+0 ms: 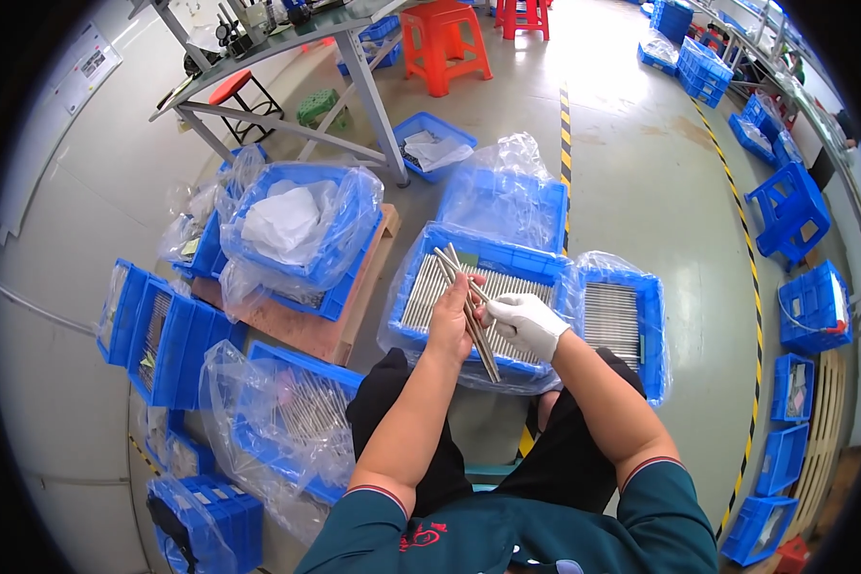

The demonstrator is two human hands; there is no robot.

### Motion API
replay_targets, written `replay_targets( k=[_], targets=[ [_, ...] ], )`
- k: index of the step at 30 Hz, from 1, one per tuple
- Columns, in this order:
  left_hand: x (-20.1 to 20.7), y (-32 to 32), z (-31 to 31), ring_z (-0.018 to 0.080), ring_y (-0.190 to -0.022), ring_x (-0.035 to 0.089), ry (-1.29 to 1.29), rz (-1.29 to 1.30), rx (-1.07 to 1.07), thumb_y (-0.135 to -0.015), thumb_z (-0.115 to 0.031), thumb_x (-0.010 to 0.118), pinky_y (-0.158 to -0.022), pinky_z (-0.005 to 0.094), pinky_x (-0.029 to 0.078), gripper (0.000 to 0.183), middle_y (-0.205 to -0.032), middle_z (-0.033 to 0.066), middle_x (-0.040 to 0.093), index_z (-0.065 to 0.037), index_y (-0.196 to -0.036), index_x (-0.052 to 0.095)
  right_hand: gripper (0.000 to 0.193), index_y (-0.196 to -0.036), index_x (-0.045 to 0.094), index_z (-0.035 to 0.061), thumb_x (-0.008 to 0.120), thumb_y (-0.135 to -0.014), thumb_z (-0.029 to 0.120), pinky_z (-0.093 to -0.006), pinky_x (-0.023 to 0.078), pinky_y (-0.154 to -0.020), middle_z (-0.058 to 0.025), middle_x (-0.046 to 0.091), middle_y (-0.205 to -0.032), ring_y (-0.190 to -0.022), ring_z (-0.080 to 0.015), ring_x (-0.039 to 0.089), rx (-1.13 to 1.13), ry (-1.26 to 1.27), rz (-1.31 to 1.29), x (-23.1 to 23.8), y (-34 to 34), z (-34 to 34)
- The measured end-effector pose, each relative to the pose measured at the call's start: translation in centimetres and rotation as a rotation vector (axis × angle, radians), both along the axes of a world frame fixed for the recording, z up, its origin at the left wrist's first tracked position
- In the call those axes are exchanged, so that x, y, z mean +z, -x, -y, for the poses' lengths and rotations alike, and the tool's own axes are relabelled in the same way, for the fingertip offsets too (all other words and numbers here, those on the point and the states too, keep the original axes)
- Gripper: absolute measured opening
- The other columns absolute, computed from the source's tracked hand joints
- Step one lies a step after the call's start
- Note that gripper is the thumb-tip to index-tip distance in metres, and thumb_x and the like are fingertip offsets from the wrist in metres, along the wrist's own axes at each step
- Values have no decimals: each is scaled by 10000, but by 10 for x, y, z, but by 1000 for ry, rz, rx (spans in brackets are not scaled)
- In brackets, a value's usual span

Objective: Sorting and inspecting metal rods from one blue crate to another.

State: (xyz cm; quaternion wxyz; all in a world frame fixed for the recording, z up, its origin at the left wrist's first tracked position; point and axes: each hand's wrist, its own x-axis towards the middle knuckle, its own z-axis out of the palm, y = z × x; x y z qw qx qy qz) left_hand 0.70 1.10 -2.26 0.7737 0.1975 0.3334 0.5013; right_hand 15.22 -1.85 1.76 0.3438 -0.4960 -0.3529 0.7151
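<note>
My bare left hand (456,311) is closed round a few slim metal rods (486,356), which cross at a narrow angle and stick out above and below the fist. My right hand (528,323), in a white glove, is closed with its fingertips on one of these rods, right beside the left hand. Both hands are above a blue plastic crate (557,271) lined with clear film. Inside it, many similar rods (421,298) lie side by side in rows. The fingers partly hide how the held rods are gripped.
Right of my knees stands a second crate (652,330) of rods. At my left, a film-covered crate (258,442) holds loose rods. Stacked crates (349,206) rest on a wooden pallet (368,301). A workbench (287,43) and red stools (440,43) are farther off; a blue stool (789,212) stands at right.
</note>
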Motion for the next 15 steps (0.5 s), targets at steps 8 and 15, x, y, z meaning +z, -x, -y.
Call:
replay_targets(
  k=[8,15],
  targets=[
    [-7,-13,9,52,-541,518,-83,-105,-24,-936,-336,518,-462,190,425,280,-713,-12,583,-80,-877,612,223,-841,578,75,531,-922,277,-209,221,-383,48,402,-561,-424,-40,314,-153,58,-74,-4,16,-1],
    [-5,-12,7,89,-567,531,-37,-77,29,-943,-319,501,-516,228,446,275,-690,-1,578,-73,-884,607,371,-821,597,67,492,-921,408,-249,356,-418,-21,542,-620,-448,-115,471,61,65,-53,-1,1,-12]
  ],
)
